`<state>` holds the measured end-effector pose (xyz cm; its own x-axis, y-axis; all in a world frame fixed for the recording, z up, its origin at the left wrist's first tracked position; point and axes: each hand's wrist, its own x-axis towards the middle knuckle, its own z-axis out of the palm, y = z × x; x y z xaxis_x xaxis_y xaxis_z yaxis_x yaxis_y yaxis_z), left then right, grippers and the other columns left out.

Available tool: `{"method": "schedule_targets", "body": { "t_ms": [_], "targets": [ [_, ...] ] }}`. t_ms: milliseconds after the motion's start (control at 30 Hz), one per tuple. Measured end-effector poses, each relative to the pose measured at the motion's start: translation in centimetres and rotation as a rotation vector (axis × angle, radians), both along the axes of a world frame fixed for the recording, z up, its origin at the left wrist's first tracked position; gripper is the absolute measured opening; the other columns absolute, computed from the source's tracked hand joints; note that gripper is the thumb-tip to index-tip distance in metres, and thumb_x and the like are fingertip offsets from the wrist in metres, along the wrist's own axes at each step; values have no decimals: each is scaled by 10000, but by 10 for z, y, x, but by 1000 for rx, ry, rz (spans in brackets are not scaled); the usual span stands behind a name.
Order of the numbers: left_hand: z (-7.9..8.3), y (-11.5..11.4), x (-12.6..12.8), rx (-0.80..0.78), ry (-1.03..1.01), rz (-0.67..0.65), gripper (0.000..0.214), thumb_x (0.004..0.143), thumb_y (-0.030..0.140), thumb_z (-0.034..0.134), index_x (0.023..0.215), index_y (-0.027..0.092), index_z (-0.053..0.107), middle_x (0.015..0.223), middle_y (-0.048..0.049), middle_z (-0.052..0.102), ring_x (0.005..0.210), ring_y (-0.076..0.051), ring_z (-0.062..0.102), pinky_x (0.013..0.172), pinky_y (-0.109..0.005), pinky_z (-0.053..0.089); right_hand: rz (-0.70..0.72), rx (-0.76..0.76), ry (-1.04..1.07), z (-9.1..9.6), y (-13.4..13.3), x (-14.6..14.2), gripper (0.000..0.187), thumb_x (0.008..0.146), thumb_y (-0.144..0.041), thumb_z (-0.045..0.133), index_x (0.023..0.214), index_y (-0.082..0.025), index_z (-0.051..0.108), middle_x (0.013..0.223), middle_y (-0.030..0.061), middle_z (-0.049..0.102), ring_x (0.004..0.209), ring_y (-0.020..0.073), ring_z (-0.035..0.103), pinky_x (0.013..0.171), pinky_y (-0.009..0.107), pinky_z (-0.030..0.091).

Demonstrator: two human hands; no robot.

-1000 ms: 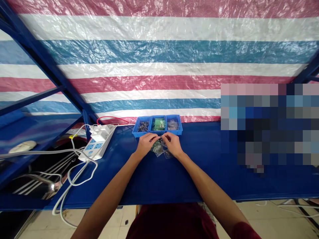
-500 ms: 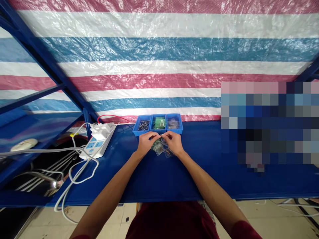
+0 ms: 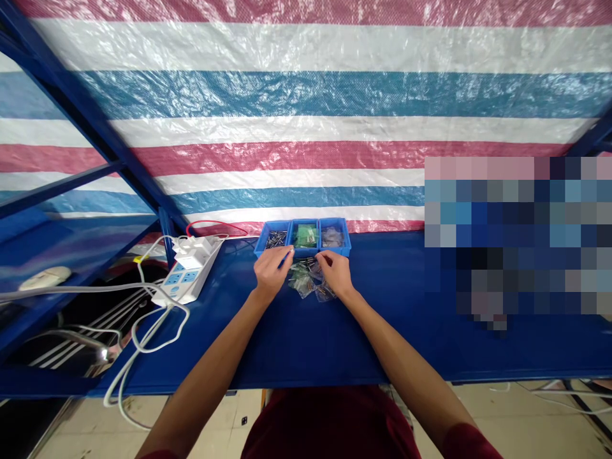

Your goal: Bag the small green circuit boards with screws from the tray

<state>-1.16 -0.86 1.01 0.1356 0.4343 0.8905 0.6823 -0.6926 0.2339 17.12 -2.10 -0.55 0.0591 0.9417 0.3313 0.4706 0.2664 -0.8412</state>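
Note:
A blue three-compartment tray (image 3: 303, 254) stands at the back of the blue table (image 3: 306, 344): small dark metal parts on the left, green pieces in the middle, clear bags on the right. Several small clear bags (image 3: 306, 280) lie just in front of it. My left hand (image 3: 271, 271) is at the tray's left compartment, its fingers pinched; anything between them is too small to make out. My right hand (image 3: 336, 273) rests on the bags, fingers curled around a small piece I cannot name.
A white power strip (image 3: 189, 277) with plugged adapters and looping white cables (image 3: 143, 331) lies at the table's left end. A striped tarp (image 3: 306, 115) hangs behind. Blue shelf struts run along the left. A blurred patch covers the right.
My hands were together over the bags, pinching one piece. The left hand has since moved up and left to the tray's left compartment. The right hand stayed on the bags.

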Motion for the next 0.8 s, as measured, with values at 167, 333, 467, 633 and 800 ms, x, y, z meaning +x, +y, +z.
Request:
{"method": "schedule_targets", "body": {
  "t_ms": [167,333,467,633,800],
  "targets": [
    [0,20,-27,44,56,206,173,897,280,559,937,173,689,902,-100,732,908,-229,678,868,-387,434,-63,-124,-420,6,-1,5,184,864,-248,504,909,-205,678,921,41,679,832,176,620,717,254,423],
    [-8,35,-31,-132,188,314,267,908,344,527,1092,198,656,1138,-109,673,1122,-263,575,957,-408,353,-46,-253,-702,11,-3,7,352,809,-436,631,1032,-164,648,1109,131,610,1003,257,590,778,315,441],
    [-10,33,-25,-158,189,305,225,914,294,504,1028,198,672,1136,-104,662,1126,-264,553,948,-407,353,-31,-272,-753,8,0,9,367,788,-431,674,1011,-142,640,1094,150,610,1041,281,569,830,362,429],
    [-6,22,-13,-130,153,119,205,918,236,485,934,202,687,1005,-82,686,1040,-230,586,923,-388,391,-18,-222,-672,-3,6,9,142,808,-286,665,872,-164,632,981,110,653,976,249,582,804,340,414],
    [-5,11,2,-222,144,-101,225,930,275,477,997,197,677,995,-79,676,992,-205,597,916,-363,450,38,-28,-407,-9,11,10,47,811,-184,618,769,-188,597,772,34,646,753,180,585,685,274,406]
  ]
}}
